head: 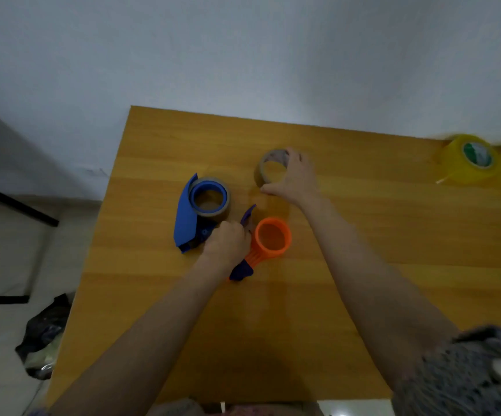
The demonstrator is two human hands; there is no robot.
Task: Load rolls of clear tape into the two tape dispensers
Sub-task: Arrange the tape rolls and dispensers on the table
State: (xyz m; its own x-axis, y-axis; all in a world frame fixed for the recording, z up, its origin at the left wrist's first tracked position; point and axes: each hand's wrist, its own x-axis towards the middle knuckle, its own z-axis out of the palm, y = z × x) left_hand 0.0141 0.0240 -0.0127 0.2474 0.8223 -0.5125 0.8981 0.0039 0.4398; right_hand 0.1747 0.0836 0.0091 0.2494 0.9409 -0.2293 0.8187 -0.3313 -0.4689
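Observation:
A blue tape dispenser [187, 217] lies on the wooden table [363, 235] with a roll of clear tape [223, 210] seated around its blue hub. To its right lies an orange dispenser [271, 238] with a purple handle, its orange hub bare. My left hand [226, 244] is closed on that dispenser's handle, between the two dispensers. Farther back, my right hand [295, 178] grips a loose roll of clear tape [265, 168] by its rim, with the thumb at the near side and the fingers at the far side.
Two yellowish tape rolls [470, 159] with green-and-white cores stand at the table's far right corner by the white wall. A dark bag [45, 334] lies on the floor left of the table. The table's left edge runs close to the blue dispenser.

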